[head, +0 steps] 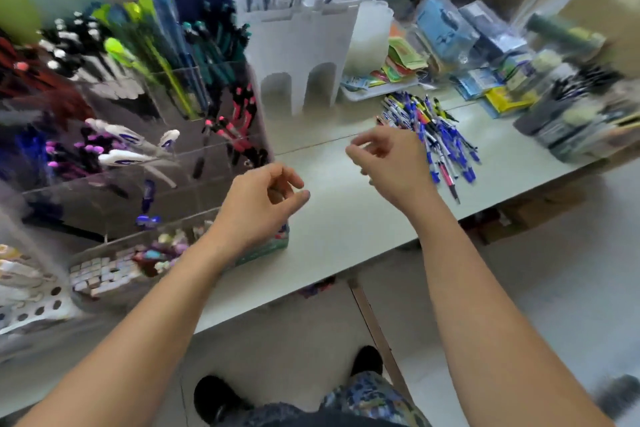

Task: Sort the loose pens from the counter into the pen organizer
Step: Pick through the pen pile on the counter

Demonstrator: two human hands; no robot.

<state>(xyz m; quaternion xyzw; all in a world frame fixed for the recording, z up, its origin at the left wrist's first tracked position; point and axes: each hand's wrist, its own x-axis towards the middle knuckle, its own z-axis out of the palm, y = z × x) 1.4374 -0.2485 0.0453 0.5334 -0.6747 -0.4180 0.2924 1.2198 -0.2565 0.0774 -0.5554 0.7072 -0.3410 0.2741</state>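
Hovering above a pale counter, both bare hands are seen from the head camera, the only view.

Left hand: held over the counter just right of the pen organizer, fingers loosely curled, thumb near the fingertips; nothing visible in its grasp.

Right hand: raised above the counter at the near left edge of the pen pile, fingers loosely bent and spread, thumb and forefinger close together; nothing can be made out between them, though motion blur softens the detail.

Loose pens: a heap of mostly blue-and-white pens, with some yellow, black and pink ones, lying on the counter to the right of centre, well apart from the organizer.

Pen organizer: a clear acrylic tiered stand at the left of the counter, its compartments stocked by colour: green, teal, black-and-white, red, pink-and-black, purple and white-and-blue pens. Heavily blurred.

Other stock: a white divider stand behind the counter's middle; a clear bin of small erasers at the near left; packaged stationery on the far right; dark shoes on the floor below.
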